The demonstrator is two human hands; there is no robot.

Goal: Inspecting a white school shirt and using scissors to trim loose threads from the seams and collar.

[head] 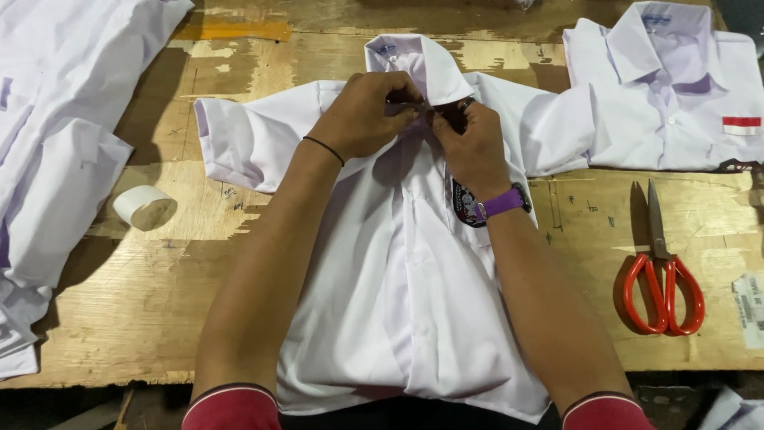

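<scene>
A white short-sleeved shirt lies face up on the wooden table, collar away from me. Just below the collar, my left hand pinches the shirt's front edge. A thin black band circles that wrist. My right hand grips the opposite front edge, fingertips meeting the left hand's at the top of the placket. It wears a purple wrist strap, and it covers part of a dark badge on the chest pocket.
Red-handled scissors lie at the right. A folded white shirt with a red-and-white patch sits at the back right. More white shirts pile at the left, beside a roll of white tape. A paper tag rests at the right edge.
</scene>
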